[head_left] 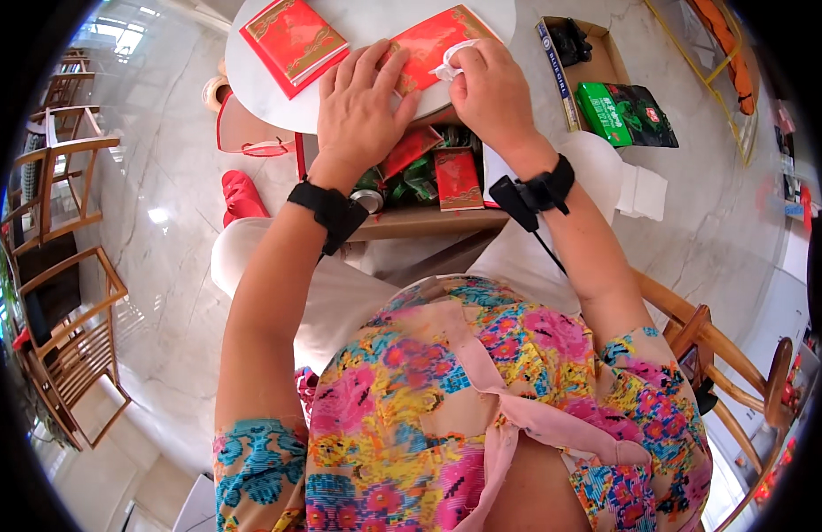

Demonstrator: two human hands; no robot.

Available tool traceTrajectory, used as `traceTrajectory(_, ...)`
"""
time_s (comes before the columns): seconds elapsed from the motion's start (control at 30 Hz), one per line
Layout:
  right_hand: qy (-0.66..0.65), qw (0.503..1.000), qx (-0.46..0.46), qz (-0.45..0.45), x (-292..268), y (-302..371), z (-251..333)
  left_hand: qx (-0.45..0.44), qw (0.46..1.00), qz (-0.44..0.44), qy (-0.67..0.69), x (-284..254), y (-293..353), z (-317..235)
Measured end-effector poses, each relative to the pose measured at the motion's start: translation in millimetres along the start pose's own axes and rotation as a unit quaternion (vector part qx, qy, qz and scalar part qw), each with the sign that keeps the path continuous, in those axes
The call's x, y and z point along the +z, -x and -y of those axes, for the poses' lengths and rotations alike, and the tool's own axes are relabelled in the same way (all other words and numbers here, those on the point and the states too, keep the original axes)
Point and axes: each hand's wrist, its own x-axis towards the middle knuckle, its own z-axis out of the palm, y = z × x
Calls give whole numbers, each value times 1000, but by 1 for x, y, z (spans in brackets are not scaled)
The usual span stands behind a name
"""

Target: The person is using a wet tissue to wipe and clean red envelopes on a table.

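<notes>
A red box-like packet with gold ornament lies on a round white table in front of me. My left hand rests flat on its left side, with the fingers stretched out. In my right hand, a crumpled white tissue is pinched and pressed against the packet's right part. A second red packet with gold ornament lies farther left on the table. Below the table edge, between my knees, an open container holds another red packet and shiny green packets.
On the right floor, an open carton holds something black, with a green-and-black bag beside it. Red slippers and a red-edged paper bag are at the left. Wooden chairs stand far left; another wooden chair is close right.
</notes>
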Motion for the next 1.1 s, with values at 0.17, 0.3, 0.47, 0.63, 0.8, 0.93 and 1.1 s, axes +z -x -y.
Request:
traceTrajectory(0.17, -1, 997, -6, 74, -21, -1, 5, -8, 999, 12, 39, -16, 2, -11)
traceTrajectory(0.3, 11, 990, -4, 137, -41, -6, 11, -26, 995, 44, 90, -23, 0, -22)
traceTrajectory(0.47, 26, 981, -11, 192, -48, -9, 24, -34, 989, 82, 119, -31, 6, -22)
traceTrajectory(0.63, 4, 978, -18, 209, -48, -9, 23, -26, 990, 86, 105, -32, 7, -22)
traceTrajectory(0.8, -1, 981, -25, 193, -39, -9, 21, -26, 991, 87, 97, -30, 8, -17)
traceTrajectory(0.93, 3, 988, -39, 150, -35, -11, 20, -16, 993, 59, 103, -24, 6, -16)
traceTrajectory(1.1, -73, 986, 58, 139, -35, -15, 24, -27, 992, 14, 123, -21, 2, -15)
